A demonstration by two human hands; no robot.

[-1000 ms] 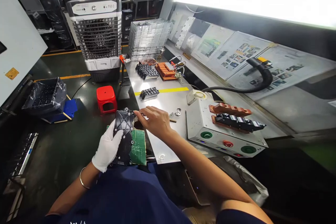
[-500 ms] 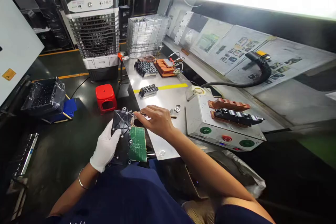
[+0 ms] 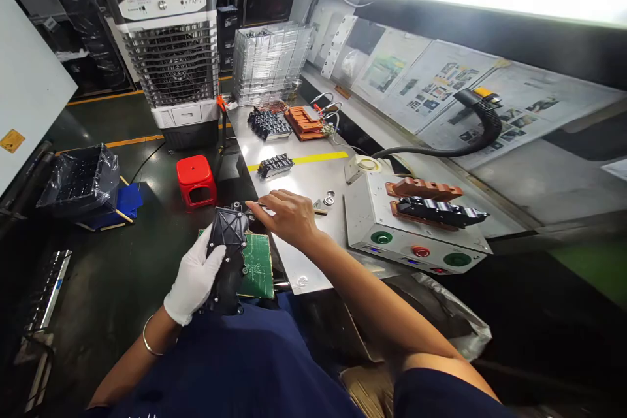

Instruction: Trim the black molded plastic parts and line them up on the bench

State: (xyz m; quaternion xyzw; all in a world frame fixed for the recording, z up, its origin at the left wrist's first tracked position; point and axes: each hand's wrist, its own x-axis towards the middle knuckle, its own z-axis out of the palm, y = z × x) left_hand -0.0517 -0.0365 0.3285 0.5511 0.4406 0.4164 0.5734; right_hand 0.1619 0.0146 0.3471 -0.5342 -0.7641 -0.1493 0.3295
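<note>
left hand (image 3: 193, 277): white glove, clamped on the black part (image 3: 229, 274). thumb lies across its face; fingers mostly hidden behind its left edge. the part sits just right of the left palm, close to the torso, crossed ribs facing up toward the head.

right hand (image 3: 290, 219): bare, at the upper right corner of the black part. thumb and forefinger close together there; cannot tell whether anything is pinched between them. a slim stick (image 3: 321, 211) shows just past the hand's right side; cannot tell if held or lying on the table.

green board (image 3: 257, 268): shows from behind the black part, right of the left hand and below the right.

metal table (image 3: 313, 264): under and to the right of the right hand. on it, metal rings (image 3: 329, 198) just beyond the right hand; farther ahead, a black ribbed piece (image 3: 275, 166) near the yellow tape (image 3: 323, 157), then a cluster of black pieces (image 3: 268, 125) beside an orange block (image 3: 306, 123).

control box (image 3: 362, 209): right of the right hand, a black piece on its copper-coloured fixture (image 3: 428, 188).

red stool (image 3: 194, 173): ahead of the left hand, on the floor.
</note>
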